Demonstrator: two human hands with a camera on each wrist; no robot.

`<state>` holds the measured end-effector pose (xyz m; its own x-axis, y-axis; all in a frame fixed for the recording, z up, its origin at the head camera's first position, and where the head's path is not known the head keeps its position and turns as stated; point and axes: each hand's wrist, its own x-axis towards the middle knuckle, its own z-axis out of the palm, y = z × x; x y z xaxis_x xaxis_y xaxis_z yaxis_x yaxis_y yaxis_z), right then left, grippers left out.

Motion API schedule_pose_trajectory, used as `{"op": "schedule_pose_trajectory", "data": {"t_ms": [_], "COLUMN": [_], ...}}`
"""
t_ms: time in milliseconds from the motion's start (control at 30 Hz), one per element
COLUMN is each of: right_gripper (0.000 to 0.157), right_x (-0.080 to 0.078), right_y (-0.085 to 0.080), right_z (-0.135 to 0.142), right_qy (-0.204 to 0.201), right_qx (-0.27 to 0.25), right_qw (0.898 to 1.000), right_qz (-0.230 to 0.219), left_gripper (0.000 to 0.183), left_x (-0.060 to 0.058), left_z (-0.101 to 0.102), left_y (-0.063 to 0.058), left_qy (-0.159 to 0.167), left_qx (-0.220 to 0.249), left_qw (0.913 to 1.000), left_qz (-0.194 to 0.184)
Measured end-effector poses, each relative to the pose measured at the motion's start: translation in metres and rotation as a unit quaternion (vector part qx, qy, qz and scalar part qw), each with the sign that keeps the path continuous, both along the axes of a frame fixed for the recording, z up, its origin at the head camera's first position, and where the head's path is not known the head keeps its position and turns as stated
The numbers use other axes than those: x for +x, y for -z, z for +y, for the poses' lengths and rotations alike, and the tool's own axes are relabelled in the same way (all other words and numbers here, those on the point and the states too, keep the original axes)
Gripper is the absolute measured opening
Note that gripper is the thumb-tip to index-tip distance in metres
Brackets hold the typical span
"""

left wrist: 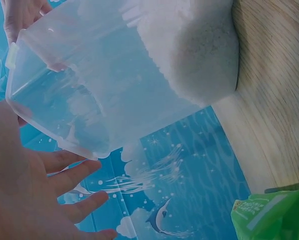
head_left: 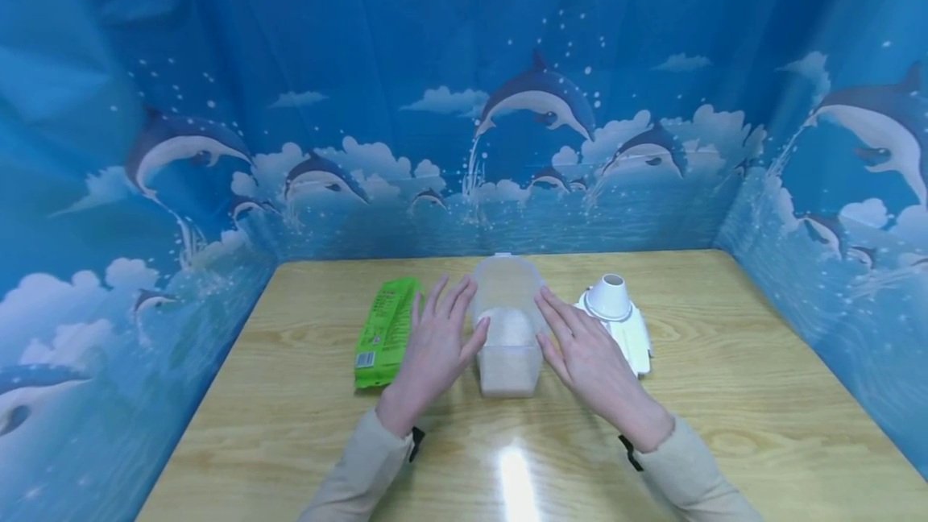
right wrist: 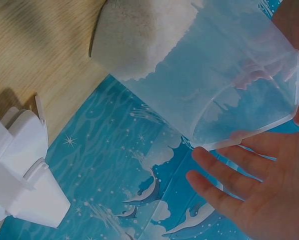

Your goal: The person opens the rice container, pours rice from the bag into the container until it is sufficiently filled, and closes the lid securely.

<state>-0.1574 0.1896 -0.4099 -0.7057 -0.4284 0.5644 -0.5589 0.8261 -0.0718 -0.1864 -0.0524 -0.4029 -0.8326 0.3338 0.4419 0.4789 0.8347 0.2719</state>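
Note:
A clear plastic storage container (head_left: pixel 510 373) stands upright on the table with fine white grains (left wrist: pixel 204 50) in its lower part and no lid on its mouth. My left hand (head_left: pixel 435 345) is at the left side of its rim, fingers straight and spread, fingertips right at the edge. On the other side, my right hand (head_left: pixel 590 353) has its extended fingers at the right rim (right wrist: pixel 264 132). Neither hand is curled round the container. Just left of my left hand lies a green packet (head_left: pixel 387 329). Beyond my right hand sits a white lid with a cone-shaped spout (head_left: pixel 611 296).
The wooden table (head_left: pixel 304 441) carries all these things. Behind it and at both sides hangs a blue curtain (head_left: pixel 406 63) printed with dolphins and clouds. The packet and the spouted lid flank the container closely.

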Motion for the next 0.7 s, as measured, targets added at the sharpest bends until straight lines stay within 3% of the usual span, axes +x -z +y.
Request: {"op": "schedule_pose_trajectory", "data": {"t_ms": [200, 533, 700], "right_gripper": [0.063, 0.055, 0.052], "right_x": [0.0002, -0.0002, -0.0035], "right_y": [0.0003, -0.0049, -0.0062], "right_z": [-0.0020, 0.0018, 0.0036], "right_qy": [-0.002, -0.008, -0.020], "right_qx": [0.003, -0.006, -0.034], "right_qw": [1.000, 1.000, 0.999], "right_qz": [0.007, -0.016, 0.016], "left_gripper": [0.059, 0.059, 0.058], "left_x": [0.0004, -0.0013, -0.0014], "left_z": [-0.0011, -0.0001, 0.0008], "left_y": [0.0008, 0.0031, 0.0040], "left_qy": [-0.001, 0.001, 0.002], "left_qx": [0.006, 0.010, 0.016], "left_qw": [1.0000, 0.9999, 0.9999], "left_qz": [-0.005, 0.003, 0.004]}}
